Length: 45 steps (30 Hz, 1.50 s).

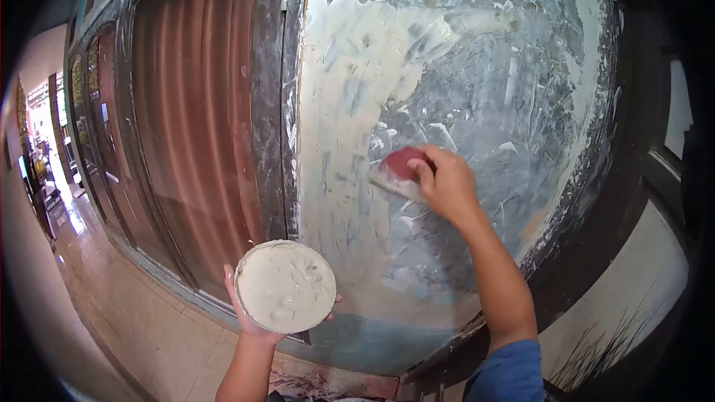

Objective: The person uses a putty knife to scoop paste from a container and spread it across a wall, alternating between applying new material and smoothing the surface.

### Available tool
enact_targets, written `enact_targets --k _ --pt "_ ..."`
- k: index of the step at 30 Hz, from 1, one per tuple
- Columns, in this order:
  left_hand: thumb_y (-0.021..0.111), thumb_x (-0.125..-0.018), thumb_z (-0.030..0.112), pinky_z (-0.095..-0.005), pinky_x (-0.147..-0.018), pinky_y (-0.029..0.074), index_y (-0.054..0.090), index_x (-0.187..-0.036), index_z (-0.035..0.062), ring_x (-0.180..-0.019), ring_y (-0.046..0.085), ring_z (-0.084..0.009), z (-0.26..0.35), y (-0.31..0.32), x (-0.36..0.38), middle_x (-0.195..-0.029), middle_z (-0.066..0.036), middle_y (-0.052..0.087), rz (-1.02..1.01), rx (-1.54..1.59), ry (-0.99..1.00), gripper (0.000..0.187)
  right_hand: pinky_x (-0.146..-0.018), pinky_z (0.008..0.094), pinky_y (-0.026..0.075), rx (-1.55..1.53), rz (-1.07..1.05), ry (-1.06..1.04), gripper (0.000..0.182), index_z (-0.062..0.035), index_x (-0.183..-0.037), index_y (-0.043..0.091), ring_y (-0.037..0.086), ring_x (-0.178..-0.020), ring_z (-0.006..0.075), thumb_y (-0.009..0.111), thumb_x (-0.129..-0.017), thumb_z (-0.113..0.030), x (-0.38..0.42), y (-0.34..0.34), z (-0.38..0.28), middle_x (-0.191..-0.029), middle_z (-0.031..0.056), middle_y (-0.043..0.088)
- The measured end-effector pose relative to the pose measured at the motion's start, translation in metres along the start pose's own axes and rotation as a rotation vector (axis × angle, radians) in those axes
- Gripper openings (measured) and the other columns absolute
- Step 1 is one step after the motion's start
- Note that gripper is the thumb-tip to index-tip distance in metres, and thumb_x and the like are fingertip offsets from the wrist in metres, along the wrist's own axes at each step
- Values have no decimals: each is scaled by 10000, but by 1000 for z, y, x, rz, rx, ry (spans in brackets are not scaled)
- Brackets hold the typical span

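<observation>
Putty filled a round dish (285, 286) cupped from below in the left hand (249, 320), fingers curled up around its rim. Up and to the right, the right hand (447, 182) was clamped on a red-handled scraper (398, 171), its blade pressed against the grey wall panel (484, 67). Pale smears covered the panel left of that hand, beside a brown ribbed shutter (197, 104).
</observation>
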<state>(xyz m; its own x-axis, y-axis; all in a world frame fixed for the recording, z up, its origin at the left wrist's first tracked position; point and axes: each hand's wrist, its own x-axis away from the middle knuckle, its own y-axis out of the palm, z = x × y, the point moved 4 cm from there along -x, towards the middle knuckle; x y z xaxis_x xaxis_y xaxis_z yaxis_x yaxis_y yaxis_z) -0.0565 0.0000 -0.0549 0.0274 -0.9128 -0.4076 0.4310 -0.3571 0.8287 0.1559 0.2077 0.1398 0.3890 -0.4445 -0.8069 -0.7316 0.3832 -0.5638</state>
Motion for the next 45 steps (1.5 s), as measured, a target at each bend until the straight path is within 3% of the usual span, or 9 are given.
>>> enact_targets --k 5,11,15,21,29,31,36,40,45 --pt "325 -789 1003 -810 -871 521 353 -1616 162 -1239 519 -693 3 6 1 -1552 -291 454 -8 36 12 1179 -719 537 540 138 -122 -110 191 -128 -1065 721 704 -923 399 719 -956 -285 15 25 -6 -957 152 746" --pt "328 -792 998 -814 -865 521 356 -1612 164 -1242 520 -690 3 6 1 -1551 -292 455 -22 35 7 1170 -741 534 544 -14 -12 33 182 -126 -1054 711 705 -943 397 709 -965 -285 3 6 -3 -976 141 748" --pt "355 -802 986 -804 -819 527 387 -1596 173 -1219 516 -711 2 6 2 -1538 -282 474 24 -26 23 1138 -739 545 537 110 -171 -68 181 -119 -1042 706 705 -951 393 702 -971 -286 18 28 -8 -966 139 745" --pt "381 -814 976 -789 -773 535 414 -1582 164 -1197 512 -730 1 11 4 -1524 -282 491 42 31 33 1118 -727 544 538 1 -8 -35 180 -104 -1012 695 700 -934 397 687 -982 -282 -1 6 -2 -946 153 736" --pt "342 -784 1000 -816 -878 517 345 -1621 193 -1237 518 -699 5 13 2 -1556 -286 451 -16 1 -6 1162 -717 542 532 158 -146 -56 194 -106 -1033 695 699 -919 396 680 -989 -294 5 20 -2 -956 151 735" --pt "339 -783 1002 -814 -873 522 344 -1620 183 -1229 527 -695 5 16 1 -1548 -292 457 -13 18 7 1171 -714 543 529 26 22 -92 181 -113 -1030 697 700 -915 399 678 -986 -287 -1 3 -5 -948 152 735" --pt "324 -789 1002 -804 -858 534 346 -1616 163 -1224 539 -684 5 11 3 -1529 -297 475 -1 -40 23 1178 -719 523 541 122 -226 -139 165 -119 -1033 698 703 -920 385 684 -976 -274 22 25 -6 -961 130 739" --pt "298 -801 999 -798 -858 537 349 -1609 131 -1218 545 -682 2 14 -2 -1521 -304 480 -5 -39 38 1187 -735 518 544 104 -38 -56 179 -116 -1057 704 702 -923 386 687 -978 -275 10 9 -5 -961 141 736" --pt "282 -811 995 -788 -861 539 363 -1600 117 -1221 547 -679 -2 22 -12 -1512 -307 488 7 -49 18 1183 -745 509 543 -14 -67 -68 170 -107 -1066 719 698 -910 379 680 -987 -252 16 -12 -4 -940 134 730"
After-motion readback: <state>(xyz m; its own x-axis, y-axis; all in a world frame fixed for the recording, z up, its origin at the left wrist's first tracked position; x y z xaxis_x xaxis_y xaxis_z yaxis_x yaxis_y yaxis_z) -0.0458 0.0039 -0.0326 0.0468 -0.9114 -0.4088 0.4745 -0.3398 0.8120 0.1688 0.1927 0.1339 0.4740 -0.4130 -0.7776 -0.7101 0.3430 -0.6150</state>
